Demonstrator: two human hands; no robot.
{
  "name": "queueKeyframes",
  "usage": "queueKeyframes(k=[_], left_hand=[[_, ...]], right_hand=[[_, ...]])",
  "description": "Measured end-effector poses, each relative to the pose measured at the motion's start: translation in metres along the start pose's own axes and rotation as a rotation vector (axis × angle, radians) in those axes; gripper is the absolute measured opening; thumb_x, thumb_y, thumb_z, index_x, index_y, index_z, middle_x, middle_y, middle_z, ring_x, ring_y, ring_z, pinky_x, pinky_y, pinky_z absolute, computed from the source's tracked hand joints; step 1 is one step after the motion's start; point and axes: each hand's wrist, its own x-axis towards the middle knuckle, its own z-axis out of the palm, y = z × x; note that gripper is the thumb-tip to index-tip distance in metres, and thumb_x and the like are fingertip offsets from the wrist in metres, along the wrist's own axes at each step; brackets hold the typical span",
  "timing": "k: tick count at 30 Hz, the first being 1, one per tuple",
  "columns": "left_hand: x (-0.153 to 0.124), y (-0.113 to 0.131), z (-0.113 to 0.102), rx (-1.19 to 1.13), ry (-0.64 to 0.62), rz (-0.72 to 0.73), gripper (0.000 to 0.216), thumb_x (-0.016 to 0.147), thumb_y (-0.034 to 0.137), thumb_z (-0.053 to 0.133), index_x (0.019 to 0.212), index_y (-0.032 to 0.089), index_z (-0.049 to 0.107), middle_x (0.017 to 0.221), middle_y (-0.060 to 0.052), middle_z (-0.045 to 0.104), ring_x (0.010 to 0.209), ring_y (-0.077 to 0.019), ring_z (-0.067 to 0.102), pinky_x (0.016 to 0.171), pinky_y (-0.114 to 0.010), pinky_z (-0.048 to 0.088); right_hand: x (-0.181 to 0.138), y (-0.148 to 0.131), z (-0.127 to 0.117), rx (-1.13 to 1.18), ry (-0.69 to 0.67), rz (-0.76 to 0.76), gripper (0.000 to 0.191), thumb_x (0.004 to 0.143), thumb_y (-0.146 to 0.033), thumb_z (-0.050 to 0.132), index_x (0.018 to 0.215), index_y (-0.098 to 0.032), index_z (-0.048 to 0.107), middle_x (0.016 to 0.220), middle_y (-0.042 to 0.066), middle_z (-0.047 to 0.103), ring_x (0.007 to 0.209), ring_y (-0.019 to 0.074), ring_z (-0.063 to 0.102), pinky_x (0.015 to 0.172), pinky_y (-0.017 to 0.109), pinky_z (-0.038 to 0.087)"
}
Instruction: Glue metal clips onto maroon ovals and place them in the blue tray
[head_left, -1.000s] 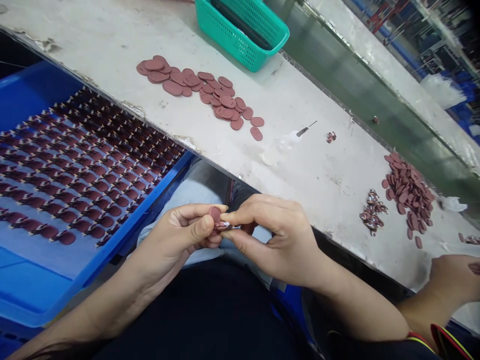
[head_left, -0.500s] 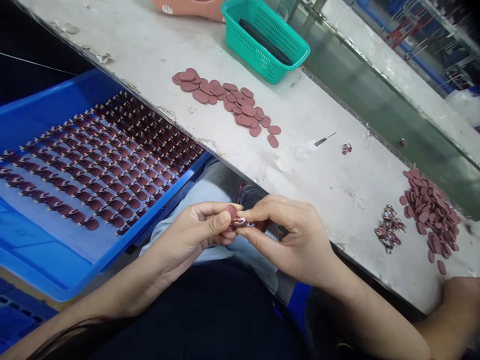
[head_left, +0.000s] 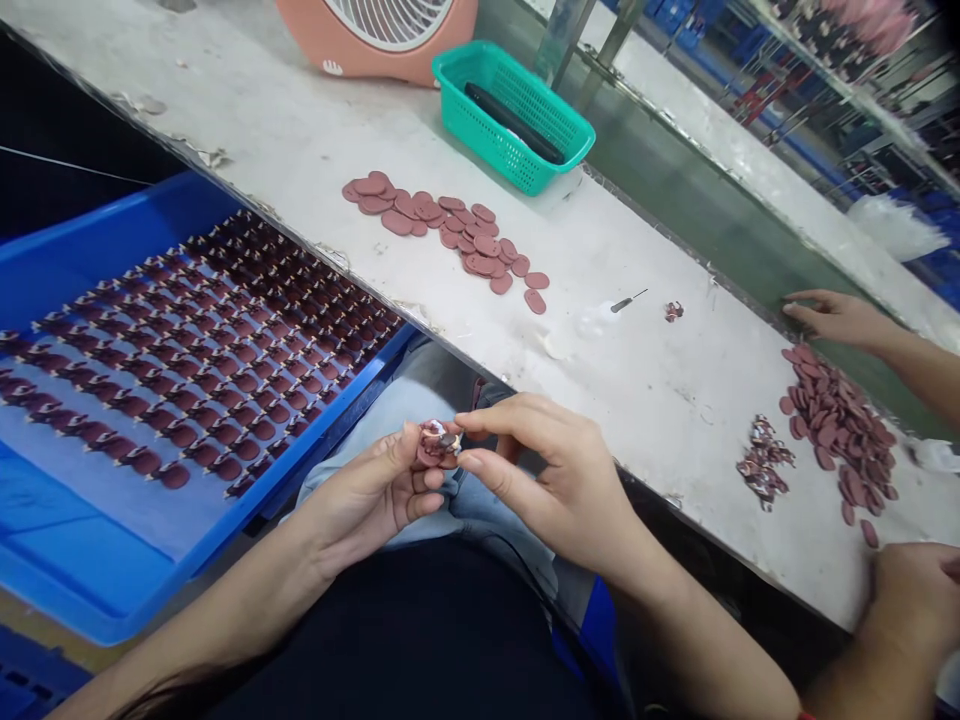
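Note:
Over my lap, my left hand (head_left: 379, 490) pinches a small painted figurine (head_left: 438, 442) between thumb and fingers. The figurine has a brownish-red oval base, with white, dark and tan parts on it. From the right, the thumb and index finger of my right hand (head_left: 559, 480) close on the figurine's tan end. Its fine details are too small to make out. Beyond my hands, brownish-red oval discs (head_left: 480, 245) lie in a loose spread on the white table (head_left: 630, 390). A thin dark-handled tool (head_left: 624, 302) lies beside a whitish blob.
To the left, a blue tray (head_left: 120, 600) holds rows of similar figurines on discs. A green basket (head_left: 517, 165) with a dark object stands near an orange fan (head_left: 375, 50). At right are a figurine cluster (head_left: 763, 465), a disc pile (head_left: 840, 430) and another person's hands (head_left: 840, 318).
The figurine has turned in my fingers and moved slightly left, so more of its painted side shows. The view has shifted. Another person's hand has appeared beyond the disc pile.

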Motion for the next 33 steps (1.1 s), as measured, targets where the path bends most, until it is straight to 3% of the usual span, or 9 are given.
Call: queueKeyframes(k=[6, 10, 13, 15, 17, 24, 28, 30, 33], left_hand=[[0.001, 0.001, -0.002, 0.042, -0.046, 0.026, 0.034, 0.065, 0.043, 0.090, 0.082, 0.016, 0.078, 0.070, -0.001, 0.071, 0.057, -0.0077, 0.064, 0.052, -0.014, 0.059], [-0.002, 0.005, -0.001, 0.136, -0.029, 0.057, 0.052, 0.064, 0.055, 0.086, 0.096, 0.016, 0.077, 0.085, -0.006, 0.073, 0.064, -0.0115, 0.066, 0.049, -0.018, 0.059], [-0.006, 0.003, -0.003, 0.238, 0.188, 0.326, 0.054, 0.065, 0.052, 0.088, 0.104, 0.016, 0.074, 0.090, -0.006, 0.072, 0.069, -0.0134, 0.066, 0.051, -0.020, 0.059], [-0.010, 0.001, -0.006, 0.301, 0.337, 0.561, 0.043, 0.064, 0.040, 0.091, 0.096, 0.017, 0.073, 0.085, -0.003, 0.071, 0.067, -0.0123, 0.063, 0.051, -0.019, 0.057], [-0.014, 0.000, -0.008, 0.370, 0.384, 0.703, 0.034, 0.064, 0.030, 0.092, 0.086, 0.018, 0.071, 0.079, 0.000, 0.069, 0.067, -0.0118, 0.062, 0.051, -0.017, 0.054], [-0.024, 0.009, -0.015, 0.475, 0.536, 0.746, 0.020, 0.073, 0.030, 0.085, 0.081, 0.019, 0.071, 0.083, -0.001, 0.072, 0.073, -0.0144, 0.065, 0.056, -0.019, 0.053], [-0.043, 0.024, -0.045, 0.567, 0.715, 0.754, 0.025, 0.073, 0.036, 0.085, 0.090, 0.022, 0.074, 0.091, -0.002, 0.074, 0.082, -0.0189, 0.066, 0.064, -0.024, 0.056], [-0.063, 0.033, -0.074, 0.745, 0.902, 0.769, 0.024, 0.073, 0.036, 0.085, 0.093, 0.024, 0.076, 0.094, -0.001, 0.075, 0.085, -0.0204, 0.066, 0.071, -0.025, 0.054], [-0.097, 0.047, -0.125, 1.110, 1.172, 0.662, 0.020, 0.079, 0.036, 0.079, 0.098, 0.030, 0.077, 0.106, 0.005, 0.074, 0.086, -0.0214, 0.064, 0.081, -0.028, 0.047]], right_hand=[[0.006, 0.001, 0.009, 0.051, -0.017, 0.062, 0.016, 0.091, -0.023, 0.070, 0.106, -0.019, 0.075, 0.084, 0.002, 0.069, 0.071, 0.0106, 0.061, 0.058, 0.022, 0.048], [0.007, 0.005, 0.017, 0.028, 0.069, -0.002, 0.014, 0.090, -0.019, 0.070, 0.104, -0.019, 0.074, 0.078, 0.000, 0.067, 0.066, 0.0106, 0.059, 0.056, 0.022, 0.047], [0.006, 0.013, 0.031, -0.158, 0.225, -0.127, 0.012, 0.089, -0.016, 0.070, 0.100, -0.018, 0.072, 0.076, 0.001, 0.067, 0.067, 0.0127, 0.061, 0.057, 0.024, 0.049], [0.007, 0.020, 0.045, -0.299, 0.321, -0.231, 0.012, 0.090, -0.015, 0.068, 0.101, -0.018, 0.070, 0.077, 0.003, 0.067, 0.069, 0.0147, 0.062, 0.059, 0.027, 0.052], [0.009, 0.026, 0.061, -0.381, 0.364, -0.329, 0.016, 0.090, -0.014, 0.067, 0.105, -0.016, 0.069, 0.078, 0.005, 0.068, 0.069, 0.0162, 0.062, 0.060, 0.028, 0.053], [0.025, 0.027, 0.102, -0.405, 0.309, -0.403, 0.012, 0.093, -0.016, 0.063, 0.103, -0.015, 0.069, 0.076, 0.005, 0.069, 0.066, 0.0164, 0.061, 0.060, 0.030, 0.050], [0.022, 0.016, 0.101, -0.404, 0.205, -0.481, 0.013, 0.092, -0.019, 0.065, 0.104, -0.013, 0.067, 0.070, 0.003, 0.067, 0.058, 0.0149, 0.057, 0.053, 0.030, 0.046], [0.017, 0.015, 0.096, -0.382, 0.174, -0.517, 0.015, 0.090, -0.016, 0.066, 0.105, -0.013, 0.067, 0.068, 0.002, 0.067, 0.055, 0.0142, 0.055, 0.050, 0.030, 0.044], [0.009, 0.021, 0.089, -0.362, 0.161, -0.492, 0.016, 0.088, -0.011, 0.067, 0.104, -0.012, 0.066, 0.070, 0.003, 0.067, 0.057, 0.0143, 0.057, 0.050, 0.029, 0.045]])
